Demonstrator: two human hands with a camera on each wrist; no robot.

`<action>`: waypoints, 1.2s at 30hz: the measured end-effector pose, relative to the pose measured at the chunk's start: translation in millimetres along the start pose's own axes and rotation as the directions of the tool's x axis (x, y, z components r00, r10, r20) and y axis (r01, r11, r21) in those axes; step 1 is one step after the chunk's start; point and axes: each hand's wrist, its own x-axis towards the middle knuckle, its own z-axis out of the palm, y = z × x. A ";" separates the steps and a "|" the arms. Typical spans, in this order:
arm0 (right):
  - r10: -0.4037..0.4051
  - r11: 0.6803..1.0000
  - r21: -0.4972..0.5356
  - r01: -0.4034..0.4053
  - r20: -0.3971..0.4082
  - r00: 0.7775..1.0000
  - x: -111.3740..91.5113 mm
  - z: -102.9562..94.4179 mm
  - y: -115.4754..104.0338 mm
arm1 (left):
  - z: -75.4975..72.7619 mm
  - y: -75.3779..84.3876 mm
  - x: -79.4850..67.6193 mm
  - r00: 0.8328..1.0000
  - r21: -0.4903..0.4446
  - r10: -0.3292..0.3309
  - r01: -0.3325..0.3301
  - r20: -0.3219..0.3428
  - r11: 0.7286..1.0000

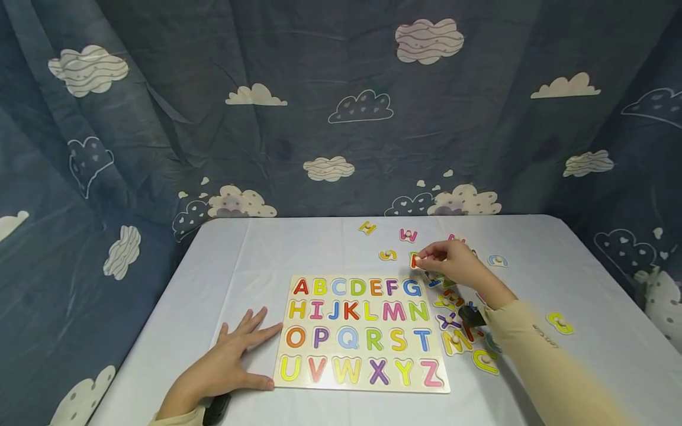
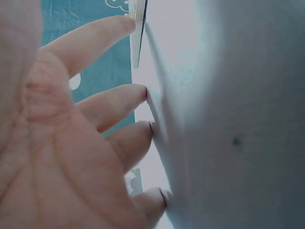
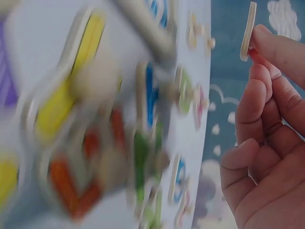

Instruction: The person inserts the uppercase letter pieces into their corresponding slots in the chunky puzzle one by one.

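A wooden alphabet board [image 1: 362, 348], printed with rows of coloured letters A to Z, lies on the white table. My left hand [image 1: 226, 361] rests at its left edge, fingers spread, with thumb and index finger touching the side. In the left wrist view the index fingertip [image 2: 127, 24] meets the board's edge, while the other fingertips press on the tabletop. Beyond the board's top right corner, my right hand [image 1: 453, 260] pinches a small letter puzzle piece [image 1: 414, 260] by its knob. The right wrist view shows this piece [image 3: 249, 31] edge-on, raised off the table; its letter cannot be read.
Several knobbed letter pieces lie in a loose pile right of the board, including a yellow M [image 1: 456, 342] and a purple X [image 1: 449, 320]. A pink W [image 1: 408, 235] and a yellow S [image 1: 388, 255] lie behind it. A dark cloud-print curtain [image 1: 319, 136] hangs behind the table.
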 end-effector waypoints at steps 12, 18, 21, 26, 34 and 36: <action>-0.059 0.997 0.044 0.057 0.056 0.997 15.6 36.7 -40.2 | -3.0 0.4 4.6 0.993 0.069 0.087 -0.082 -0.079 0.994; -0.114 0.991 0.074 0.108 0.079 0.990 23.1 57.5 -63.0 | -3.3 1.2 9.0 0.993 0.064 0.082 -0.077 -0.079 0.995; -0.119 0.990 0.093 0.110 0.096 0.988 25.9 69.3 -76.8 | -3.2 0.5 8.7 0.994 0.056 0.074 -0.070 -0.076 0.996; -0.112 0.989 0.111 0.098 0.128 0.985 31.1 92.2 -97.7 | -1.9 -1.7 6.6 0.995 0.045 0.063 -0.060 -0.071 0.997; -0.083 0.987 0.151 0.062 0.138 0.987 40.1 129.1 -115.8 | 0.5 -4.6 4.1 0.996 0.041 0.067 -0.064 -0.064 0.997; -0.072 0.986 0.160 0.050 0.139 0.988 42.5 138.1 -117.7 | 0.7 -4.9 3.8 0.996 0.041 0.066 -0.063 -0.062 0.997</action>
